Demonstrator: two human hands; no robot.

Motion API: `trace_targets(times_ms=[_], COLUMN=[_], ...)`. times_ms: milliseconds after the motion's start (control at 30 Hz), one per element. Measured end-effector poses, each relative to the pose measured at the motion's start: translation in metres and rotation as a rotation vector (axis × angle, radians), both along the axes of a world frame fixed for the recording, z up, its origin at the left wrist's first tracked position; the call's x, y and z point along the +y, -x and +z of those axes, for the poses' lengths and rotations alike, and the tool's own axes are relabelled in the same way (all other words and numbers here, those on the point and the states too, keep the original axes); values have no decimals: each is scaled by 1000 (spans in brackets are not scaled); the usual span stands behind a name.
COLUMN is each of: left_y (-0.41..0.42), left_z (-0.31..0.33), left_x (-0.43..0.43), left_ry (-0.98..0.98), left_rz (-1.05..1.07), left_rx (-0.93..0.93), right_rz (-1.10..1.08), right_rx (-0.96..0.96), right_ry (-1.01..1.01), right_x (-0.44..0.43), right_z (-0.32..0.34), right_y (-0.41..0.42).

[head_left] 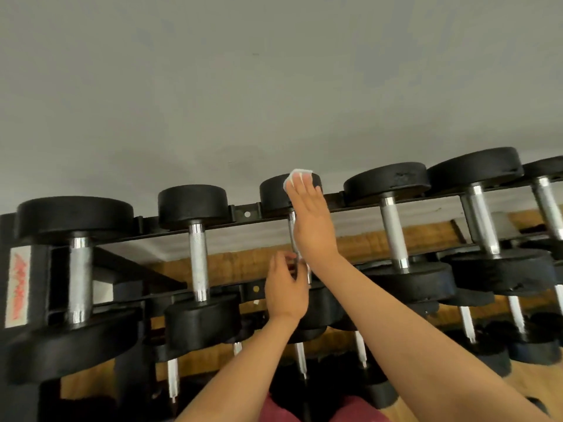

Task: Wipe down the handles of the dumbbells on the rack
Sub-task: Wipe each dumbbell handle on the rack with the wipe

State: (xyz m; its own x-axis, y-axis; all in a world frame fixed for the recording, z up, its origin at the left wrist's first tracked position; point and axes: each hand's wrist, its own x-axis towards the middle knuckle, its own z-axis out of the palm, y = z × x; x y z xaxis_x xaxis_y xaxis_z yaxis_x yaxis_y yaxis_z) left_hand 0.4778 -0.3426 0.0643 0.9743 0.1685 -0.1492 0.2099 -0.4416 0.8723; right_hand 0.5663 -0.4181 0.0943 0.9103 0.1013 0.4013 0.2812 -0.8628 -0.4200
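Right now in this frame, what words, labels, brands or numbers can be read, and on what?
Red lettering on the white label, on the rack's left end post, turned sideways: too blurred to read.
Dumbbell heads: no numbers or marks readable.
White cloth: no print visible.

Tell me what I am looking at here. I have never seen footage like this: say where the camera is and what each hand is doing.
There is one picture, from a camera worn on a person's head, looking forward at their two bare hands; there is no machine. A black rack holds dumbbells side by side. The right hand, fingers straight, presses a white cloth on the far head of the middle dumbbell. The left hand curls round that dumbbell's handle near its close end.
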Motion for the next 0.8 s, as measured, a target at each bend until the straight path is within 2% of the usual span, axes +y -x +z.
trace_targets(times_ms=[167,233,300,367,467,533,567,633,733,800], left_y=[0,0,1,0,0,0,0,-1,0,0], left_z=[-2,-3,-4,-4,-4,-4,-4,-4,-4,-4], left_x=[0,-1,-2,-3,-3,-3,-3,-3,-4,-4], left_ry=[10,12,21,27,20,13,13,9,11,21], left_rz=[23,32,47,57,71,72,71,63,60,70], left_rx=[19,19,19,20,23,26,25,25,29,22], right_rz=[343,305,180,198,422,435,404,267,-4,-6], right_rx=[-64,2,109,134,62,-48,-94,-69,134,181], right_ry=[322,277,174,137,306,372,338,197,-100,-298], right_x=[-54,-67,-56,-28,-1,-12,-24,-49,-63,-52], right_z=[3,7,12,18,16,13,11,6,3,5], right_y=[-1,-7,-16,-21,-16,-8,-6,-5,-11,-15])
